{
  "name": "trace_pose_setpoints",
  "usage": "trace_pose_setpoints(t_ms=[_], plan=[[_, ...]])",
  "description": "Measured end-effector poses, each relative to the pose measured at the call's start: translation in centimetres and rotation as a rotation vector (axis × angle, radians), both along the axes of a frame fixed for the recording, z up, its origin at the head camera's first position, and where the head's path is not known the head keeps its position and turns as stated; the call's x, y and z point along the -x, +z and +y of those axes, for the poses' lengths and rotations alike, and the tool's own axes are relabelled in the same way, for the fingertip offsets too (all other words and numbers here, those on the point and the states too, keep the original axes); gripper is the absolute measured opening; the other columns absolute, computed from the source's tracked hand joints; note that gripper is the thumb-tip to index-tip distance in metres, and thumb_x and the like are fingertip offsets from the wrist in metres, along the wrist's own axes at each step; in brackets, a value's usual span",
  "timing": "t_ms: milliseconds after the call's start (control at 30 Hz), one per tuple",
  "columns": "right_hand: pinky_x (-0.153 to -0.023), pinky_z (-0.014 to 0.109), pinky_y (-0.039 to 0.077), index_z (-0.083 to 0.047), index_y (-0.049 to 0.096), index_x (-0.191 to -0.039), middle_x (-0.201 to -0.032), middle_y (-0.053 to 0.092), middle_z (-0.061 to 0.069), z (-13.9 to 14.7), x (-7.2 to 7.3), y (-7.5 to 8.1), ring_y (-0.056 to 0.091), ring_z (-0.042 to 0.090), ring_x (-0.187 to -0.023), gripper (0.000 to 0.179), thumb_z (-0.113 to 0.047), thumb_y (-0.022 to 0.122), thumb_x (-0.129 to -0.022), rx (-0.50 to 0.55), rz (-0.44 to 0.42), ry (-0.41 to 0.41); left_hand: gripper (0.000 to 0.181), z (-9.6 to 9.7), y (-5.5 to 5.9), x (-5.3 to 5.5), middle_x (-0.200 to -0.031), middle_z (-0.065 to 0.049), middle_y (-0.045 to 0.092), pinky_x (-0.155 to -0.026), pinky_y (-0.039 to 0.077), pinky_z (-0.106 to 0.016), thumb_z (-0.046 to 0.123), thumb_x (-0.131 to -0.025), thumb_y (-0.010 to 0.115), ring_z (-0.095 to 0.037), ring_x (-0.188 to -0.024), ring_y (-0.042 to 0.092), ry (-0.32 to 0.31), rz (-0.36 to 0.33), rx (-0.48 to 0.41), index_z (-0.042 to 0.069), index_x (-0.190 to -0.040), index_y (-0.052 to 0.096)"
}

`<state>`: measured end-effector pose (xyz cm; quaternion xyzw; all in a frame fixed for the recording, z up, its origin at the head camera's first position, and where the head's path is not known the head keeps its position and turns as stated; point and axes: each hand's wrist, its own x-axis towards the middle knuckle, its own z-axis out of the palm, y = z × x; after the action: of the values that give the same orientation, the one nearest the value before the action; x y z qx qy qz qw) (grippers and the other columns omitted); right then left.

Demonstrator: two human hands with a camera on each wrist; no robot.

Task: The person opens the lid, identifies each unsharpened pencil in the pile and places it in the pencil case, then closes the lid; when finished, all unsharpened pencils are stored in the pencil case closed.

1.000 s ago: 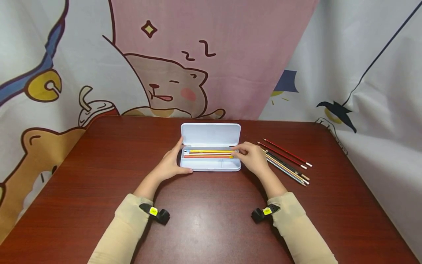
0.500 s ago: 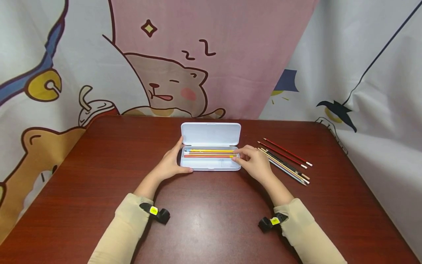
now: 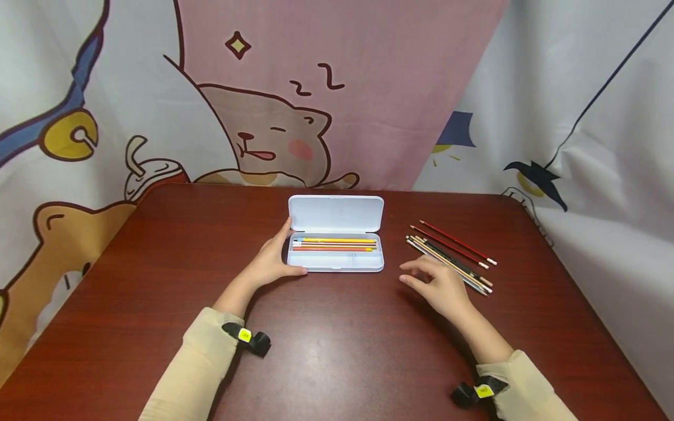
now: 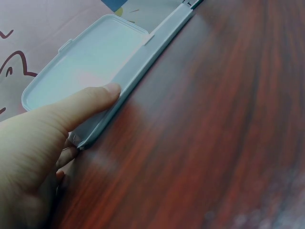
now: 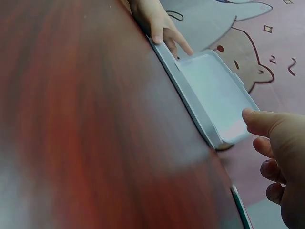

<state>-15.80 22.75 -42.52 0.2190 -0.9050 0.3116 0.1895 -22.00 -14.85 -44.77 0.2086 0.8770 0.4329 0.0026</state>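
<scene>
A white plastic pencil case point(image 3: 337, 262) lies on the table with its lid point(image 3: 337, 214) raised at the back. Inside its rear compartment several pencils point(image 3: 334, 244), yellow, orange and white, lie side by side. My left hand point(image 3: 271, 260) grips the left end of the case, thumb point(image 4: 97, 98) on the front edge and fingers round the far side. To the right of the case, my right hand point(image 3: 439, 286) hovers with loosely bent fingers and nothing in them. It is close to a loose bundle of pencils point(image 3: 458, 264), and overlaps part of it in the head view.
Two red pencils point(image 3: 458, 242) with white ends lie apart behind the bundle. The brown wooden table point(image 3: 326, 351) ends at a cartoon-printed curtain point(image 3: 389, 105) along the back and sides. A black wrist camera point(image 3: 479, 390) sits on the right sleeve.
My right hand has let go of a pencil in the case and drawn back to the right and toward me. The left hand stays on the case.
</scene>
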Motion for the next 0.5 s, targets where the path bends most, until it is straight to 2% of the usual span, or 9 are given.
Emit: trace_pose_setpoints(t_ms=[167,333,500], plan=[[-0.054,0.019,0.033,-0.017,0.075,-0.093,-0.081,0.060,-0.016,2.5,-1.1,-0.2,0.043,0.006,-0.061,0.019,-0.016,0.082,-0.076,0.009,0.001,-0.058,0.127,-0.1,-0.1,0.0,-0.143,-0.014,0.044,-0.109,0.023,-0.045,0.022,-0.064,0.091,-0.026,-0.131,0.037,0.003,-0.007,-0.005,0.010,-0.155,0.001],[-0.056,0.019,0.033,-0.019,0.075,-0.091,-0.079,0.059,-0.017,4.8,-2.4,0.0,0.044,0.004,-0.063,0.019,-0.016,0.083,-0.074,-0.011,0.023,-0.138,0.128,-0.1,-0.2,0.1,-0.144,-0.014,0.043,-0.110,0.021,-0.046,0.023,-0.064,0.091,-0.026,-0.133,0.035,0.004,-0.012,-0.002,0.011,-0.155,0.001],[-0.056,0.018,0.033,-0.017,0.076,-0.090,-0.076,0.058,-0.014,6.9,-3.3,0.2,0.044,0.002,-0.063,0.020,-0.011,0.083,-0.073,0.017,0.031,-0.188,0.128,0.0,-0.2,0.1,-0.144,-0.013,0.043,-0.110,0.020,-0.047,0.023,-0.064,0.091,-0.026,-0.133,0.034,0.003,-0.015,-0.011,0.013,-0.155,0.001]])
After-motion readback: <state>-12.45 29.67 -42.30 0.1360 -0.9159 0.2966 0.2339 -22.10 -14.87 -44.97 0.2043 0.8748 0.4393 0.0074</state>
